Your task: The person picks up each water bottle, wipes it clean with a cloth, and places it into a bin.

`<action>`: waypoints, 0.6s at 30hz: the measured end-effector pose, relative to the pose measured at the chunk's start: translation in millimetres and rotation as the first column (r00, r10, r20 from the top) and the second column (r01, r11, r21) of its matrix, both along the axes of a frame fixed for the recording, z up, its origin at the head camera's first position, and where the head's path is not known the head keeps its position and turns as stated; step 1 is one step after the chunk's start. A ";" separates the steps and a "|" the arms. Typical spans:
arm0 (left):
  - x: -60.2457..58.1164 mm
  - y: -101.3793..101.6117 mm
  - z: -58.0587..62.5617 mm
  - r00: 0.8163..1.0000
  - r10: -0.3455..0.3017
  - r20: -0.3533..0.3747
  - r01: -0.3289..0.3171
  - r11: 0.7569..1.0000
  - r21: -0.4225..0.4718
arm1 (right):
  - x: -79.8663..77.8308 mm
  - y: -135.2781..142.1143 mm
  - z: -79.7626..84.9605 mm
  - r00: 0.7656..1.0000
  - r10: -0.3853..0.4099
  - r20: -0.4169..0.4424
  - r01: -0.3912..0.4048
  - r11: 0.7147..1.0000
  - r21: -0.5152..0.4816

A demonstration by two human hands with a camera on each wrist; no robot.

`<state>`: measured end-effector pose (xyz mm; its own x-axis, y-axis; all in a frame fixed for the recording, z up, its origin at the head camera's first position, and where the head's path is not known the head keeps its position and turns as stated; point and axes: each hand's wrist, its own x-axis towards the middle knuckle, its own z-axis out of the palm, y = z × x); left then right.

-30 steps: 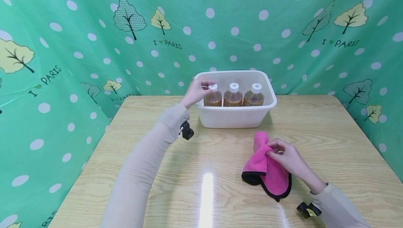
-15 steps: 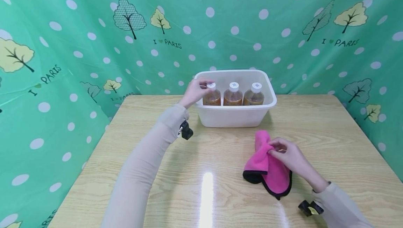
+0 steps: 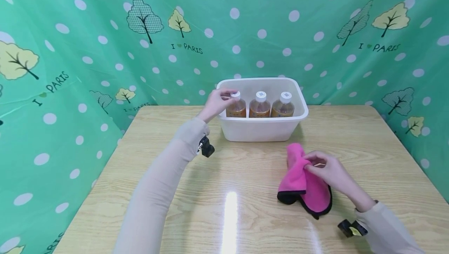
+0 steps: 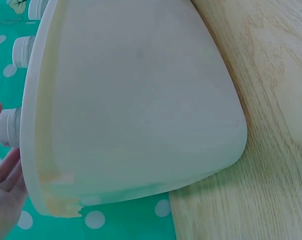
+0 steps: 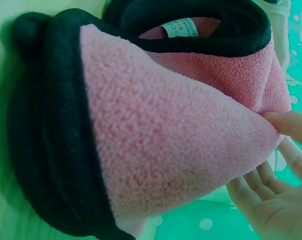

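Note:
My left hand (image 3: 215, 102) reaches over the left rim of a white plastic tub (image 3: 259, 131), its fingers around the white cap of the leftmost bottle (image 3: 236, 109). In the left wrist view, fingers show on either side of that cap (image 4: 9, 128), with the tub wall hiding the bottle's body. To the right on the table, my right hand (image 3: 327, 170) pinches a pink fleece cloth (image 3: 294, 178) with black edging between thumb and fingers. The right wrist view shows the cloth (image 5: 166, 135) bunched up to the pinch, a small white label (image 5: 181, 28) inside one fold.
A middle bottle (image 3: 260, 109) and a right bottle (image 3: 283, 109), both with amber contents and white caps, stand in the tub. The tub sits at the back of the wood-grain table (image 3: 168, 191). Behind hangs a green dotted curtain (image 3: 259, 47).
My right hand has moved right and slightly away from me, carrying the pink cloth along. The leftmost bottle shifted slightly left early on, with my left hand staying at its cap.

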<state>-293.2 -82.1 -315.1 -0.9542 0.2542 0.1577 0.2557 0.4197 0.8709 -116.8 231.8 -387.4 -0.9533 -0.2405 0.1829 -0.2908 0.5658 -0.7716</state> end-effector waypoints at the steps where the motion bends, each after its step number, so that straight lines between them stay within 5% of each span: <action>1: 0.4 -1.1 -0.6 1.000 0.004 -0.003 -0.004 1.000 0.005 | 0.0 1.2 1.2 1.000 0.001 -0.003 -0.001 1.000 0.003; 10: 13.2 -15.2 -5.4 0.991 0.066 -0.119 -0.063 0.997 0.032 | -1.0 14.8 12.0 1.000 0.017 -0.021 -0.016 0.999 0.040; 18: 39.4 -31.8 -8.1 0.964 0.140 -0.227 -0.114 0.986 0.124 | -0.2 27.7 21.0 1.000 0.011 -0.014 -0.010 0.997 0.071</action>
<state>-253.7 -113.9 -323.2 -0.9106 0.1024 0.4003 0.4085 0.3684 0.8351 -116.9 259.5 -366.4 -0.9480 -0.2635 0.1786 -0.3078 0.6155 -0.7255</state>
